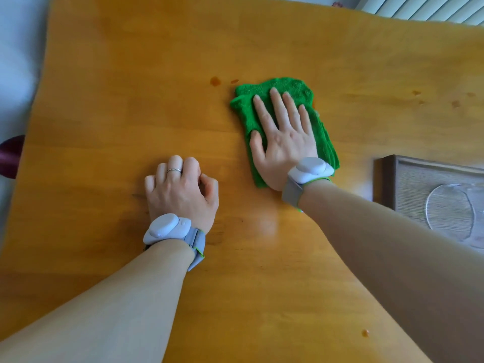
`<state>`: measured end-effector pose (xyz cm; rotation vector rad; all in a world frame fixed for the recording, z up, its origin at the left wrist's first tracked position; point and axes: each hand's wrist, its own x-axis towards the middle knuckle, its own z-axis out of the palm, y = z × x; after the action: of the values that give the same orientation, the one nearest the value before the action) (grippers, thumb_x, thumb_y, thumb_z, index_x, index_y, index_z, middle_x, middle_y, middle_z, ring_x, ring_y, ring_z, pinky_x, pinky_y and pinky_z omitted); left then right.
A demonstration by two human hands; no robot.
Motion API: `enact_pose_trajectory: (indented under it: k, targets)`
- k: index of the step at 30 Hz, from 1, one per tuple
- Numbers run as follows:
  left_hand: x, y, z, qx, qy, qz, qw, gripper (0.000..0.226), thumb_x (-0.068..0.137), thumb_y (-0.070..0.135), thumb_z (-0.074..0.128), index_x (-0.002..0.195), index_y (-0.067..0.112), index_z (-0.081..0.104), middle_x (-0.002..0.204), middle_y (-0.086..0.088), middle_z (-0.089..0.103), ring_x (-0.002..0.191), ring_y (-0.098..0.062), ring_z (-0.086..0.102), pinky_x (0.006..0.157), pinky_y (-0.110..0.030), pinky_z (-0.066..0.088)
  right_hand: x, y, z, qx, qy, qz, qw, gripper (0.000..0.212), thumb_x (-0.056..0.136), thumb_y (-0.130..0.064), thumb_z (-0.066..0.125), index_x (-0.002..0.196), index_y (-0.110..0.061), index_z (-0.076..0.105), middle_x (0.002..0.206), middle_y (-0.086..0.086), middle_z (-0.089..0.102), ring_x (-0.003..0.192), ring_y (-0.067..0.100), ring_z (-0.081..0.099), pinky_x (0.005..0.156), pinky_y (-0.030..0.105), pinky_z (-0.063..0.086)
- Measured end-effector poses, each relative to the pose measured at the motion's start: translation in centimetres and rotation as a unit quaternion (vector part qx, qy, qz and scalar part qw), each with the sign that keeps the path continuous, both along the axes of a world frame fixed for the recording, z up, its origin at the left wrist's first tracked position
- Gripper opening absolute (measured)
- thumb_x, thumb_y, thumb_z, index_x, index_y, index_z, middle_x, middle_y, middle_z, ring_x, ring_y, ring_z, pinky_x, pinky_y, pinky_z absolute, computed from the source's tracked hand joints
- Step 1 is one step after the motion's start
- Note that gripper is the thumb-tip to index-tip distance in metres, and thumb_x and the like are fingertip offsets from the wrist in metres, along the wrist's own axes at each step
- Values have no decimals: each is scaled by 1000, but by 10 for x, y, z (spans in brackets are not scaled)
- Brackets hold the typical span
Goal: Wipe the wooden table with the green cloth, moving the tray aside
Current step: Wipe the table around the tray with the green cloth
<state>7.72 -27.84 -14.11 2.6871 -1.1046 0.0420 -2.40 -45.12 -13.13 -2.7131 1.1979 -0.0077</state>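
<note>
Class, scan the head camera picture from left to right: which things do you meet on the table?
Left hand → brown spot → green cloth under the right hand → tray with a clear glass dish.

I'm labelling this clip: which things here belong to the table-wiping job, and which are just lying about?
Job: green cloth under the right hand; wooden table; tray; left hand.
Just there: clear glass dish on the tray; radiator.
</note>
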Motion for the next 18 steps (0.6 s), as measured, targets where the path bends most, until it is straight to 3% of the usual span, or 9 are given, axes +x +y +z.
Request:
enact_pose_trajectory:
  k: [6, 13, 18]
  targets:
    - [0, 0, -1, 2, 0, -1, 1000, 16, 91, 29, 46, 79, 19, 44, 81, 0, 41, 75, -22, 38, 71, -39, 31, 0, 2, -2, 1, 11, -14, 1000, 66, 104, -47, 24, 167, -27, 16, 175, 5, 10, 162, 26, 6, 131, 46, 2]
    - [0, 0, 1, 1, -4, 0, 1000, 16, 90, 27, 47, 78, 16, 46, 81, -3, 43, 74, -24, 38, 70, -41, 31, -60, 77, 6, 19, 32, 15, 999, 68, 105, -47, 29, 167, -24, 16, 175, 7, 8, 162, 26, 4, 131, 48, 5]
    - [0, 0, 0, 5, 0, -2, 1000, 16, 91, 28, 46, 79, 16, 46, 81, -3, 42, 75, -25, 39, 70, -42, 32, -60, 50, 7, 17, 34, 52, 998, 67, 103, -48, 31, 167, -28, 17, 174, 4, 12, 162, 25, 7, 131, 47, 7]
